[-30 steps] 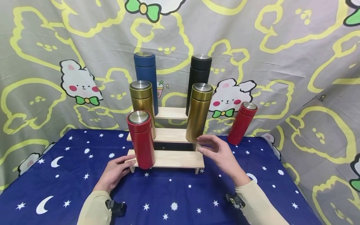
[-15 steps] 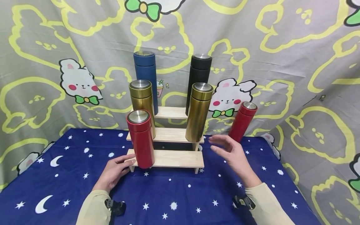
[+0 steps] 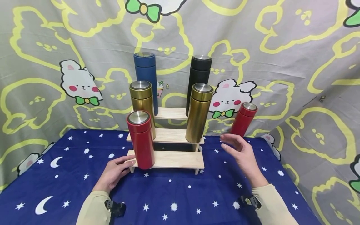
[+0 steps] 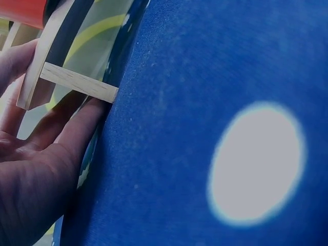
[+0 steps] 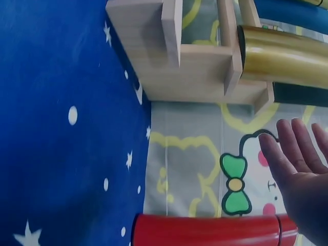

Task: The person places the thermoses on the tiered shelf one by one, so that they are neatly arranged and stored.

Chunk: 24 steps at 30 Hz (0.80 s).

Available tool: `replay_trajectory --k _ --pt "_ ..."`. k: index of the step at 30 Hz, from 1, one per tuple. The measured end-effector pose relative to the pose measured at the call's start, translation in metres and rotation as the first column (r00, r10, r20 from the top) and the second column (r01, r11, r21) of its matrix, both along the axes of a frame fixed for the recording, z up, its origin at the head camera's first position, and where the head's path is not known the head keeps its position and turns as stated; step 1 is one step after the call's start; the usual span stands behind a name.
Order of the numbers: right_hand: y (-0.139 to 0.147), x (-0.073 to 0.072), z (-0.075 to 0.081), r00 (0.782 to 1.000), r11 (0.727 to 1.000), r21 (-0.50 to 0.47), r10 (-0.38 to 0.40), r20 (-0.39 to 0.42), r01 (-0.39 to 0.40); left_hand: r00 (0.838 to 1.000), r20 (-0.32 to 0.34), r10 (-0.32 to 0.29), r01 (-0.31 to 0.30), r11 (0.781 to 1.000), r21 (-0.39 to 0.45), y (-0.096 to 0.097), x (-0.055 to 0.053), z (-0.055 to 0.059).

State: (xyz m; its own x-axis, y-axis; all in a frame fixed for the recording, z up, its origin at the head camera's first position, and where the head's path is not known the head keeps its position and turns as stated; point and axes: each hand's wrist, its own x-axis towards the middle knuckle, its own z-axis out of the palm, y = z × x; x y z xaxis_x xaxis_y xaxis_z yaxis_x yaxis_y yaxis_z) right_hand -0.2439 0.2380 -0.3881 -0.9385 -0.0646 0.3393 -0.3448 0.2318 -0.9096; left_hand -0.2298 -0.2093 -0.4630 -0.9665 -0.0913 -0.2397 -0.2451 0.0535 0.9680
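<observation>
My left hand point(image 3: 113, 173) holds the left end of the wooden stepped rack point(image 3: 177, 158). In the left wrist view the thumb lies at the plank's end and other fingers reach beside the rack leg point(image 4: 79, 82). Just by that hand, a red thermos bottle point(image 3: 142, 147) stands upright on the lowest step. My right hand point(image 3: 242, 154) is in the air right of the rack, fingers spread and loosely bent, holding nothing. It overlaps the lower part of a second red thermos bottle point(image 3: 244, 119) in the head view; the right wrist view shows a gap between hand and bottle point(image 5: 205, 230).
On the middle step stand two gold thermos bottles, one left point(image 3: 140, 103) and one right point(image 3: 199, 115). A blue bottle point(image 3: 146, 78) and a black bottle point(image 3: 199, 75) stand on the top step. A patterned curtain point(image 3: 107, 37) hangs behind the table's blue cloth point(image 3: 157, 197).
My right hand has moved right, away from the right gold bottle and the rack, toward the red bottle at the back right. The left hand has stayed at the rack.
</observation>
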Motion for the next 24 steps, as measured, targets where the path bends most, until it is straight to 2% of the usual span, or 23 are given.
replay_trajectory --k 11,24 --pt "0.030 -0.004 -0.002 0.995 0.993 0.075 -0.095 0.025 0.093 1.000 0.007 -0.002 0.002 1.000 0.008 -0.001 0.000 -0.001" --pt "0.052 -0.020 -0.014 0.969 0.967 0.104 -0.240 0.064 0.233 1.000 0.006 -0.002 0.002 1.000 0.020 -0.001 0.000 -0.001"
